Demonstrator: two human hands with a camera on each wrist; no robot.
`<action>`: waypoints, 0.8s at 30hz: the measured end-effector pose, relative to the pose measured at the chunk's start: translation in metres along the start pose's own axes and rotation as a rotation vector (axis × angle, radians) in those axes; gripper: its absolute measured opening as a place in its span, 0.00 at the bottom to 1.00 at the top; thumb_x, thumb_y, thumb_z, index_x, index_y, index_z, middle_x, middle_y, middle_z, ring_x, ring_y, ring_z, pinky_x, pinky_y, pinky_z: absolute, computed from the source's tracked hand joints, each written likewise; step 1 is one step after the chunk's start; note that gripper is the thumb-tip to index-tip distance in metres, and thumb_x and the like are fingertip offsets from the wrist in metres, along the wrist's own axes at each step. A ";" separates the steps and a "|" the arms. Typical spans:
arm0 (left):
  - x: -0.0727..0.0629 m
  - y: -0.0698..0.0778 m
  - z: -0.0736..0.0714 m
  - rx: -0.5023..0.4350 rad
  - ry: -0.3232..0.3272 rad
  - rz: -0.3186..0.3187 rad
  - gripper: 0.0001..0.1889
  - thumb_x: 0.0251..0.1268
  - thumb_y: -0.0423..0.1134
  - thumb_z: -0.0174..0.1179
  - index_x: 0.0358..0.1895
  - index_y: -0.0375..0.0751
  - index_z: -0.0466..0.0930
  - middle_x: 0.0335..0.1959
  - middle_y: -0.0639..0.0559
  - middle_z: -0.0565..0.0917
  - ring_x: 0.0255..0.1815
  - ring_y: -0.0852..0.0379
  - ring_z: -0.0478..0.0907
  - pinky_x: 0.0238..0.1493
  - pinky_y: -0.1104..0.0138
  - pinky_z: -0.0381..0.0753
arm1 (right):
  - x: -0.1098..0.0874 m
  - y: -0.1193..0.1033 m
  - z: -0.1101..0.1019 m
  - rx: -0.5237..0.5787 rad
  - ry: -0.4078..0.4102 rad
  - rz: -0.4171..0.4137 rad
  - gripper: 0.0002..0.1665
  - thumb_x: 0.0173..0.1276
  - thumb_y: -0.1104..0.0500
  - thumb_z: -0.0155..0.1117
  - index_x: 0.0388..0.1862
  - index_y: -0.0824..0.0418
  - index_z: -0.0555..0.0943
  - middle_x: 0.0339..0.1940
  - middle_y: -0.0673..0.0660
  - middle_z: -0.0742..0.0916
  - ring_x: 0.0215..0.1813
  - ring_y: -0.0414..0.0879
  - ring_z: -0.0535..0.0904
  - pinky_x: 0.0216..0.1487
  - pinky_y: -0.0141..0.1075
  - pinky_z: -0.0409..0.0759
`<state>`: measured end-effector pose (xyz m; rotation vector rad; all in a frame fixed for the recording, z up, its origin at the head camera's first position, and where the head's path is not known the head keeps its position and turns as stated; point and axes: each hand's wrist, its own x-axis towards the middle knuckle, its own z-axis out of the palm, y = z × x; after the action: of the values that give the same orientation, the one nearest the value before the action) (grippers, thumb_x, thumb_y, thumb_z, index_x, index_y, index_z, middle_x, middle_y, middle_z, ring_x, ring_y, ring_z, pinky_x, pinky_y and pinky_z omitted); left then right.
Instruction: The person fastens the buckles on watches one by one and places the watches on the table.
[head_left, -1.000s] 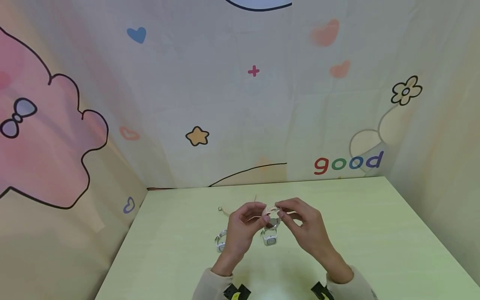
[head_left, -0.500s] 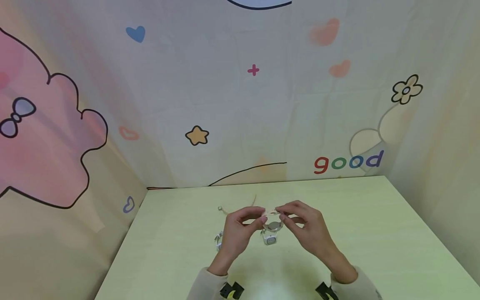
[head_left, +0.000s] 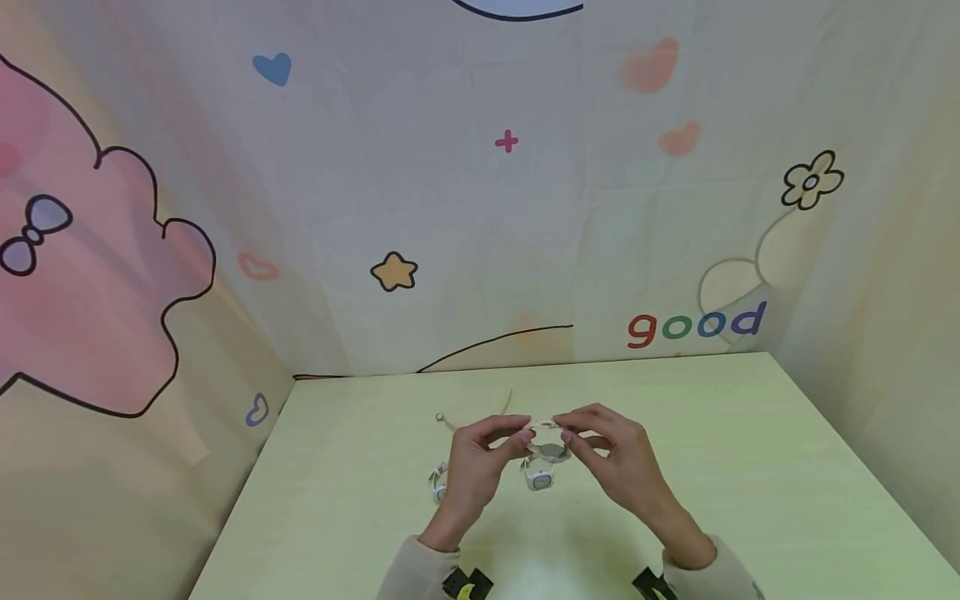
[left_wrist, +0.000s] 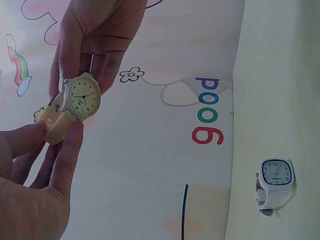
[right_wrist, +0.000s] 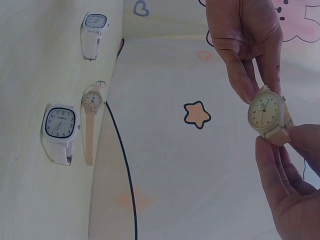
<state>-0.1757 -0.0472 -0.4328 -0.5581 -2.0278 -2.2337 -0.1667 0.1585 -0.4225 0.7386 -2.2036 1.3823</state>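
Above the table, both hands hold a round-dialled wristwatch (head_left: 553,452) with a pale beige strap bent into a loop. My left hand (head_left: 483,458) pinches the strap on one side between thumb and fingers; my right hand (head_left: 621,458) pinches the other side. In the left wrist view the watch's dial (left_wrist: 84,97) faces the camera, and the fingers cover part of the strap. Whether the strap is buckled cannot be told. Below the hands lies a white square watch (head_left: 539,478). A second white watch (head_left: 438,483) is partly hidden behind my left hand.
A round watch (right_wrist: 92,101) with a pinkish strap lies stretched out farther back on the pale table (head_left: 750,467). Its middle is hidden by my left hand in the head view. A printed curtain (head_left: 480,208) rises behind the table's back edge.
My left hand has shifted slightly down and left, while the right stays almost in place. Between them the watch has tilted, so its strap loop and dial show more clearly.
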 end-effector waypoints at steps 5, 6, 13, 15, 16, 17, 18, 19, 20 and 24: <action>0.003 -0.004 0.006 0.033 -0.017 -0.038 0.16 0.63 0.38 0.67 0.51 0.33 0.83 0.50 0.33 0.84 0.45 0.63 0.84 0.44 0.68 0.86 | -0.001 0.005 -0.003 -0.003 0.013 0.054 0.13 0.65 0.65 0.68 0.48 0.59 0.86 0.42 0.54 0.87 0.41 0.40 0.85 0.39 0.28 0.85; 0.003 -0.005 0.007 0.036 -0.017 -0.045 0.16 0.63 0.37 0.67 0.51 0.33 0.84 0.50 0.34 0.84 0.45 0.64 0.84 0.44 0.68 0.86 | -0.001 0.006 -0.004 -0.001 0.012 0.066 0.13 0.65 0.65 0.68 0.48 0.60 0.86 0.43 0.54 0.87 0.41 0.39 0.85 0.40 0.28 0.85; 0.010 -0.010 0.022 -0.009 0.002 -0.072 0.15 0.63 0.34 0.66 0.51 0.32 0.83 0.49 0.31 0.83 0.42 0.62 0.84 0.43 0.65 0.86 | -0.003 0.014 -0.011 -0.046 0.038 0.117 0.13 0.66 0.65 0.67 0.49 0.58 0.85 0.43 0.53 0.88 0.41 0.32 0.83 0.39 0.26 0.84; 0.013 -0.011 0.028 -0.028 0.010 -0.082 0.15 0.62 0.34 0.67 0.50 0.32 0.83 0.48 0.32 0.83 0.42 0.61 0.85 0.42 0.64 0.87 | -0.004 0.016 -0.013 -0.051 0.056 0.131 0.13 0.66 0.65 0.67 0.49 0.59 0.85 0.43 0.54 0.89 0.41 0.32 0.83 0.39 0.26 0.84; 0.014 -0.012 0.031 -0.031 0.013 -0.086 0.15 0.62 0.34 0.67 0.51 0.32 0.83 0.48 0.33 0.83 0.42 0.60 0.85 0.42 0.64 0.87 | -0.004 0.018 -0.014 -0.052 0.065 0.140 0.13 0.66 0.64 0.67 0.49 0.59 0.85 0.43 0.55 0.89 0.41 0.32 0.83 0.39 0.25 0.83; 0.015 -0.012 0.034 -0.034 0.018 -0.093 0.14 0.62 0.34 0.67 0.50 0.33 0.83 0.48 0.35 0.84 0.42 0.60 0.85 0.42 0.63 0.87 | -0.004 0.019 -0.016 -0.051 0.071 0.148 0.13 0.67 0.64 0.67 0.50 0.60 0.85 0.43 0.55 0.89 0.41 0.32 0.83 0.39 0.25 0.83; 0.017 -0.014 0.036 -0.035 0.023 -0.103 0.14 0.62 0.34 0.67 0.50 0.34 0.84 0.48 0.35 0.84 0.42 0.59 0.85 0.42 0.63 0.87 | -0.004 0.021 -0.017 -0.045 0.075 0.158 0.13 0.67 0.64 0.67 0.50 0.60 0.84 0.43 0.56 0.89 0.41 0.32 0.83 0.39 0.25 0.83; 0.018 -0.015 0.038 -0.033 0.029 -0.112 0.14 0.62 0.35 0.67 0.50 0.35 0.84 0.48 0.36 0.85 0.42 0.58 0.85 0.42 0.63 0.87 | -0.004 0.022 -0.018 -0.038 0.079 0.170 0.13 0.67 0.63 0.67 0.50 0.60 0.84 0.43 0.56 0.89 0.40 0.32 0.83 0.39 0.24 0.83; 0.020 -0.017 0.040 -0.029 0.035 -0.125 0.13 0.62 0.35 0.67 0.49 0.36 0.84 0.48 0.38 0.85 0.42 0.57 0.86 0.41 0.64 0.87 | -0.005 0.023 -0.019 -0.036 0.082 0.181 0.13 0.67 0.63 0.67 0.50 0.60 0.84 0.43 0.56 0.89 0.40 0.32 0.83 0.38 0.24 0.83; 0.025 -0.025 0.046 -0.038 0.043 -0.173 0.12 0.62 0.35 0.67 0.48 0.39 0.86 0.46 0.42 0.86 0.42 0.56 0.86 0.41 0.64 0.87 | -0.006 0.031 -0.023 -0.060 0.074 0.238 0.13 0.68 0.61 0.67 0.50 0.59 0.84 0.43 0.56 0.89 0.40 0.33 0.83 0.39 0.25 0.83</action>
<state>-0.1964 0.0050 -0.4464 -0.3460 -2.0899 -2.3611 -0.1798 0.1919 -0.4381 0.4077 -2.3218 1.4208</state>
